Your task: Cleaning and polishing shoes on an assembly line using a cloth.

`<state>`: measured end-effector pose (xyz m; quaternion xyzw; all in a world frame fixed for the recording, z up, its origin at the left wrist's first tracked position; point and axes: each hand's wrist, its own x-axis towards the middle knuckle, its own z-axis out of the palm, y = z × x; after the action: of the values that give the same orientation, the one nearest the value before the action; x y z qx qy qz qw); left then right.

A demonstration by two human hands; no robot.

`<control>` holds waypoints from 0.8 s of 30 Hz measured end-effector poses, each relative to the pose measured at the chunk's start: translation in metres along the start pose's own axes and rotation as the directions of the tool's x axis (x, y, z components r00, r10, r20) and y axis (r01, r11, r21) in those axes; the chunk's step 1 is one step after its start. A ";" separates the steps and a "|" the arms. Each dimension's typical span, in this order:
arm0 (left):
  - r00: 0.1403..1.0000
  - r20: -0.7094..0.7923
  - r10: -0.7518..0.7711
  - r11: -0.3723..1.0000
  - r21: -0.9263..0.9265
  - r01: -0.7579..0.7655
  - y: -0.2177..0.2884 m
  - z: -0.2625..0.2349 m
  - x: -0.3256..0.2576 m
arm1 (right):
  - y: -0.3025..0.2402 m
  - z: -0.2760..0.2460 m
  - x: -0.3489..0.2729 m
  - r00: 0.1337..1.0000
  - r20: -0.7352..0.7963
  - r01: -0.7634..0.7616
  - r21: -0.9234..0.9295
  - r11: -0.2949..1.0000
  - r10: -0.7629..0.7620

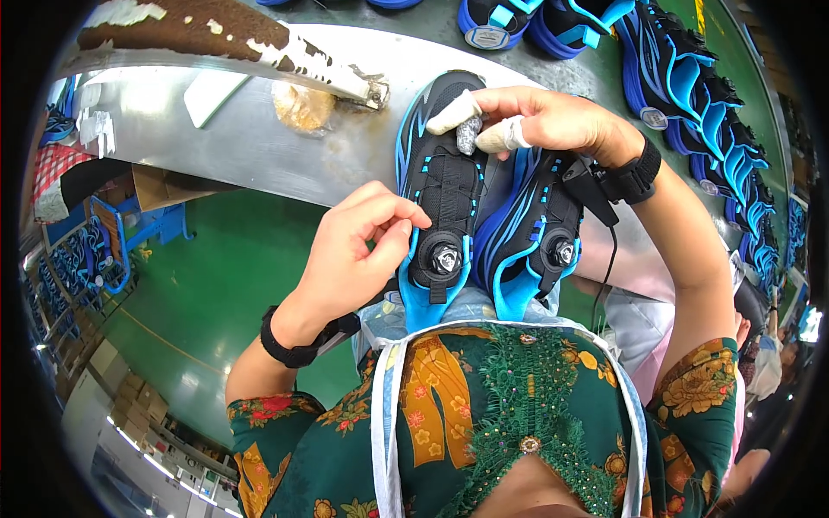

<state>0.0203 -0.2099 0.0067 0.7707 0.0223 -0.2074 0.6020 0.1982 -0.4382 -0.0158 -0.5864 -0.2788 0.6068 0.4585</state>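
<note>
A pair of black and blue sneakers with dial closures lies side by side before me, soles down, toes away. My left hand (363, 246) is closed in a pinch at the left edge of the left sneaker (452, 186), by its lacing; whatever the fingertips hold is too small to make out. Over that sneaker's toe, my right hand (518, 121) has thumb and forefinger apart, both in white finger covers. Between them shows a grey speckled finger wrap (468, 135). Beneath my right wrist sits the right sneaker (528, 229).
A metal table (345, 164) carries a peeling brown and white bar (216, 43), a yellowish lump in clear wrap (304, 106) and a white flat piece (211, 95). More sneakers (682, 86) line the far and right sides. A black cable (611, 259) hangs from my right wrist.
</note>
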 end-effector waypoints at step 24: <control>0.995 0.090 -0.046 0.998 -0.046 0.050 -0.002 0.012 0.007 | -0.007 0.013 0.006 0.969 -0.037 0.179 -0.569 0.802 -0.243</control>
<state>0.0225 -0.2217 0.0003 0.7451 0.0190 -0.2552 0.6159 0.1876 -0.4276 -0.0107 -0.6924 -0.4831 0.4101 0.3450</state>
